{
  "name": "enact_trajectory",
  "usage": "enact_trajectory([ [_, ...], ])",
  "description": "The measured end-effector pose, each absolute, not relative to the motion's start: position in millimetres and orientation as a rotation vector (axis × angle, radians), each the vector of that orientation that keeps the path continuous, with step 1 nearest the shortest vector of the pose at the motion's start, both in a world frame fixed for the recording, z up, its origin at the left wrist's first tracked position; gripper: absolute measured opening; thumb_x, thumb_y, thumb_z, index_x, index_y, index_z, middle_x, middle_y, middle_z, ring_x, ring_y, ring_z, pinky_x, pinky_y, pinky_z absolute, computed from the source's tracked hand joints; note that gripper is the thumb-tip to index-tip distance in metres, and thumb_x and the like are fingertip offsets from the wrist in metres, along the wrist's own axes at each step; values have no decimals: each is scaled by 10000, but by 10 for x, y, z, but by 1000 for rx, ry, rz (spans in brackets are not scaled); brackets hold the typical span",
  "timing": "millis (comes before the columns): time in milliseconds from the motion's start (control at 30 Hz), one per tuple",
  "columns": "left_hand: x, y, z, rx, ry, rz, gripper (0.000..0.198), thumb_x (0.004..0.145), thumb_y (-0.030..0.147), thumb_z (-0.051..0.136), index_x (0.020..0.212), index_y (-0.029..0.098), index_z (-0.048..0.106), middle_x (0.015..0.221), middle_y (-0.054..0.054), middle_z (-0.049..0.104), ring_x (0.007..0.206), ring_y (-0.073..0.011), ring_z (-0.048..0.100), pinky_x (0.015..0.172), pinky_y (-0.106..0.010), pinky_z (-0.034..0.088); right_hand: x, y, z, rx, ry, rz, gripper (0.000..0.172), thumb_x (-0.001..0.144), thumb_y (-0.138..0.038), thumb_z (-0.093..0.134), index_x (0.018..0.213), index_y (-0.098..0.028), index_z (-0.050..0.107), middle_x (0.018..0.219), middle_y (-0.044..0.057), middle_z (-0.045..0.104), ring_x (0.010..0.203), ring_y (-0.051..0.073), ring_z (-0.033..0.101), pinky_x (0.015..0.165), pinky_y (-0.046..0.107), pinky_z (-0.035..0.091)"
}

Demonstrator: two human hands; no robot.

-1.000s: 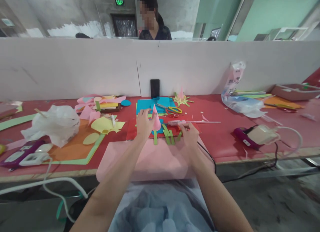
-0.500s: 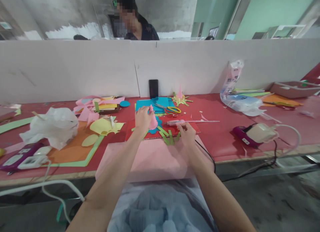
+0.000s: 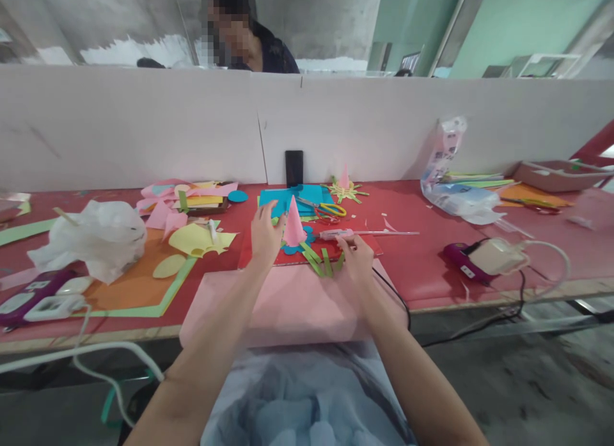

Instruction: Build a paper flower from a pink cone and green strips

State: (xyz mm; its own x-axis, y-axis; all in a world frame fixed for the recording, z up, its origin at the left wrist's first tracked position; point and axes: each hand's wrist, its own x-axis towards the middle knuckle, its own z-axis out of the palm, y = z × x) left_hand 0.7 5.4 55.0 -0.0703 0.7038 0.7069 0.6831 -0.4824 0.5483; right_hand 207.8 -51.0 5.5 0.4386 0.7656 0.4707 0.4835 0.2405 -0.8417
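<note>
My left hand is closed round the side of a pink paper cone that stands upright on a blue paper piece over a red sheet. My right hand rests on the red sheet beside several green paper strips, fingers curled at a strip's end; a glue gun lies just beyond it. A pink sheet covers the table edge under my forearms.
Yellow-handled scissors lie on a blue sheet behind the cone, near a black phone leaning on the white divider. Paper scraps and a white plastic bag sit left; a purple device with cable is right. A person stands behind the divider.
The pink cone now stands more upright and fully visible beside my left hand. My right hand stays by the green strips. The person behind the divider has moved left.
</note>
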Motion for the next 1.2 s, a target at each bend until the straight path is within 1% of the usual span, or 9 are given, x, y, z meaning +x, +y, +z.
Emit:
enact_trajectory([
  [67,-71,-4,356,2096,1628,1630,239,848,288,503,1054,190,575,1014,-80,612,962,-198,574,861,-320,438,2095,-511,49,-1427,-1208,251,401,784,-544,498,764,-171,642,758,51,678,726,176,588,700,291,419],
  [167,-130,-53,118,2101,1563,1421,148,844,288,506,870,189,613,871,-45,623,838,-169,587,769,-279,457,2126,-513,49,-1472,-1188,243,430,838,-532,411,765,-181,649,785,58,685,755,182,590,719,288,409],
  [267,-60,-75,26,2209,1455,1208,153,842,302,515,840,191,621,834,-29,620,807,-158,580,735,-266,449,2153,-508,46,-1521,-1143,197,464,859,-528,356,792,-178,654,823,72,679,792,189,576,752,296,398],
  [333,42,-93,17,2303,1384,1082,174,827,348,544,828,195,626,866,-31,621,844,-166,576,771,-281,443,2166,-499,38,-1538,-1125,146,458,863,-521,349,798,-179,648,837,74,666,809,189,562,772,301,390],
  [500,228,-120,-6,2398,1371,890,203,734,361,659,832,186,626,885,-43,609,921,-207,559,824,-330,433,2194,-469,7,-1586,-1068,-24,360,843,-467,394,827,-178,607,913,90,596,792,185,523,784,319,394],
  [700,210,-89,-49,2386,1364,909,176,712,287,684,824,177,602,895,-47,612,915,-205,562,801,-320,441,2210,-449,-39,-1779,-1052,-38,296,776,-398,482,956,-179,568,1051,125,546,934,253,511,785,360,388],
  [867,117,-83,16,2286,1540,1142,95,813,266,559,862,187,576,917,-52,612,923,-194,563,814,-316,434,2185,-447,-104,-1939,-1155,-70,291,742,-365,523,937,-148,532,1020,144,559,954,287,509,796,364,371],
  [1000,-21,-64,72,2094,1842,1255,91,834,187,482,876,187,562,955,-73,606,959,-204,561,831,-318,429,2188,-437,-161,-2041,-1229,-142,269,772,-368,506,913,-139,517,1019,157,567,983,295,509,822,363,360],
  [1200,-78,-65,35,1955,1905,1103,149,823,141,451,935,182,540,1000,-88,600,892,-178,600,721,-269,451,2223,-417,-223,-2084,-1325,-151,217,829,-337,416,893,-155,515,995,172,580,969,302,521,840,397,347],
])
